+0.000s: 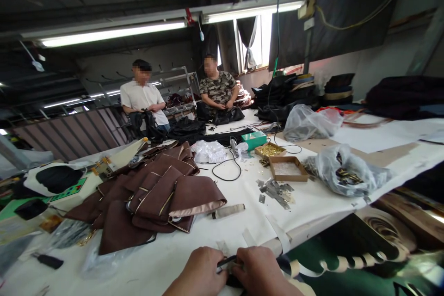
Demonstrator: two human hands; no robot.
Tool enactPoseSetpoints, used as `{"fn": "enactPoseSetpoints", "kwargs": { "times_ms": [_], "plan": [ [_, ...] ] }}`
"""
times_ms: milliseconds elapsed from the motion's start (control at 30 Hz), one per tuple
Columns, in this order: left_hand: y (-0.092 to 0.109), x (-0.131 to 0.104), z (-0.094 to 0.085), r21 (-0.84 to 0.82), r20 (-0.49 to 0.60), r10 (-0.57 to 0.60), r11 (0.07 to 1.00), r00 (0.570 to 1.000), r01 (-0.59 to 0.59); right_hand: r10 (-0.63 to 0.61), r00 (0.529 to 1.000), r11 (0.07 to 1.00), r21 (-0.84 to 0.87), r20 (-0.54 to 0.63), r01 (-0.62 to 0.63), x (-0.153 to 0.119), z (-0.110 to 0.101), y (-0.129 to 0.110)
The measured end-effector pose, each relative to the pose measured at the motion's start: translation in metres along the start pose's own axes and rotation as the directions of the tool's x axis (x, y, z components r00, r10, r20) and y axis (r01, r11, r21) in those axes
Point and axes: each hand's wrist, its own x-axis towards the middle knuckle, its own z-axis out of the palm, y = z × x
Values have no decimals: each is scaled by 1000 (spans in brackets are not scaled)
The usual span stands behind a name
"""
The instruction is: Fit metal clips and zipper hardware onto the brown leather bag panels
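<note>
At the bottom centre, by the front edge of the white table (194, 245), my left hand (204, 270) and my right hand (258, 268) are close together. Both have closed fingers round a dark strip (227, 261) that shows between them. The lower part of what they hold is hidden by the hands and the frame edge. Beyond my left hand lies a heap of brown leather bag pieces (149, 194) with zips and pale stitching. A short greyish roll (229, 211) rests between the heap and my hands.
Metal plates (275, 192), an open cardboard box (287, 169) and a plastic bag of metal parts (347, 171) lie to the right. A dark-handled tool (48, 260) is at the left. Two people (143, 97) (218, 85) handle black pieces across the table.
</note>
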Motion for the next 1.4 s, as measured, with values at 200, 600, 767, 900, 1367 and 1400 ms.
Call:
{"fn": "enactPoseSetpoints", "kwargs": {
  "times_ms": [200,600,767,900,1367,1400],
  "plan": [
    [-3,5,4,58,-39,9,998,999,-6,-3,1000,999,40,10,3,-1,-6,-1],
    [0,29,-1,56,-25,76,996,997,-74,28,1000,997,67,-3,-28,6,-3,1],
    [-2,41,0,25,18,49,998,999,-50,-13,999,998,63,33,11,5,-7,2],
    [-1,42,1,42,23,38,998,999,-39,-28,999,999,43,34,26,5,-6,4],
    [13,32,12,155,-38,77,985,996,-70,-223,960,958,-142,170,248,1,-11,-4],
    [13,32,13,156,-45,81,985,996,-73,-255,947,940,-180,193,290,2,-10,-6]
  ]
}}
